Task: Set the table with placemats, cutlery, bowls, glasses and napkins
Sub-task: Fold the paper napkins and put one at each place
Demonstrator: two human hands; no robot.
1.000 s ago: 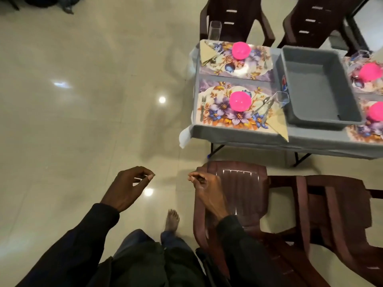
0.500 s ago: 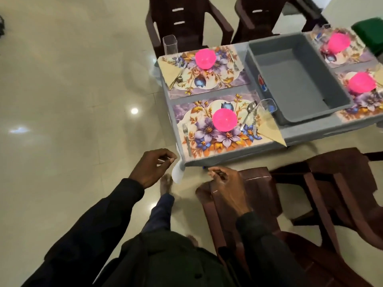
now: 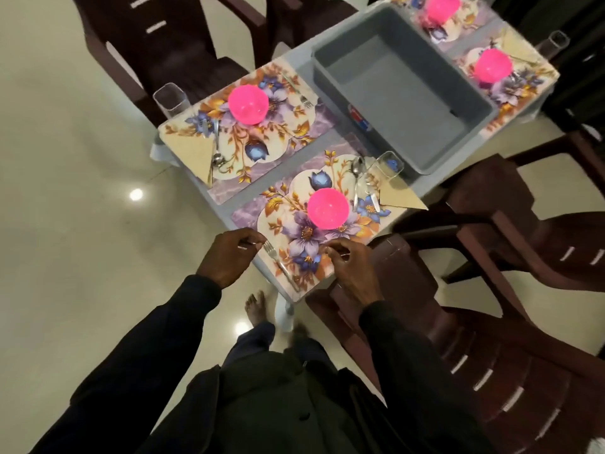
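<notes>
On the grey table, the nearest floral placemat (image 3: pixel 288 221) carries a pink bowl (image 3: pixel 327 208), a fork (image 3: pixel 279 264) on its left, a spoon and knife (image 3: pixel 357 180), a clear glass (image 3: pixel 388 165) and a folded napkin (image 3: pixel 401 198). My left hand (image 3: pixel 229 255) hovers just left of the fork, its fingers curled and thumb against the forefinger, with nothing visible in it. My right hand (image 3: pixel 352 268) hangs over the placemat's near corner, curled the same way. A second setting behind has a pink bowl (image 3: pixel 247 104), a glass (image 3: pixel 170 100) and a napkin (image 3: pixel 193 153).
A grey plastic tub (image 3: pixel 458 103) stands mid-table. Two more placemats with pink bowls (image 3: pixel 492 65) lie beyond it. Dark brown plastic chairs stand at my right (image 3: pixel 491 339) and across the table (image 3: pixel 157 44). Open tiled floor lies to the left.
I have walked up to the table. Both hands rose from beside the chair to the near placemat's edge, keeping their curled shape.
</notes>
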